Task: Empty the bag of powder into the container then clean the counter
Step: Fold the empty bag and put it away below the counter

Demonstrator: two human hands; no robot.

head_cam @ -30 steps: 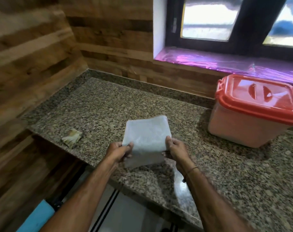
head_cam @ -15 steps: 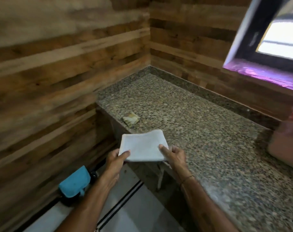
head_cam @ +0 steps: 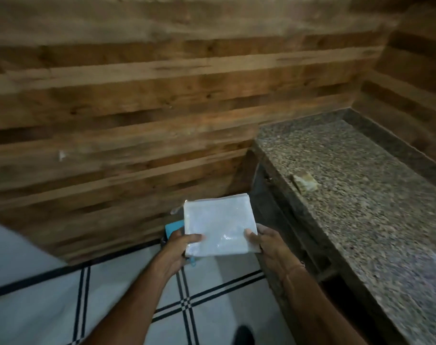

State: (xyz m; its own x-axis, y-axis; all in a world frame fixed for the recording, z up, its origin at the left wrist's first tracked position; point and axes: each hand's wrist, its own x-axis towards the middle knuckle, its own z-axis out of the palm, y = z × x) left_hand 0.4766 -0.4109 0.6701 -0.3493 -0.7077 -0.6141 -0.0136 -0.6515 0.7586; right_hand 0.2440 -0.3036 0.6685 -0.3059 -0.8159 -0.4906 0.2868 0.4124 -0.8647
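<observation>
I hold a flat, folded white plastic bag (head_cam: 219,226) in both hands, out over the tiled floor to the left of the counter. My left hand (head_cam: 179,246) pinches its near left corner. My right hand (head_cam: 268,241) grips its near right corner. The speckled granite counter (head_cam: 361,195) runs along the right side. The orange-lidded container is out of view.
A small crumpled yellowish cloth (head_cam: 304,183) lies near the counter's left edge. A teal object (head_cam: 173,226) sits on the floor against the wooden wall (head_cam: 137,95), partly hidden by the bag. White floor tiles with black lines (head_cam: 187,305) lie below.
My view has swung left, away from the container and window. Both hands have carried the bag off the counter and out over the floor.
</observation>
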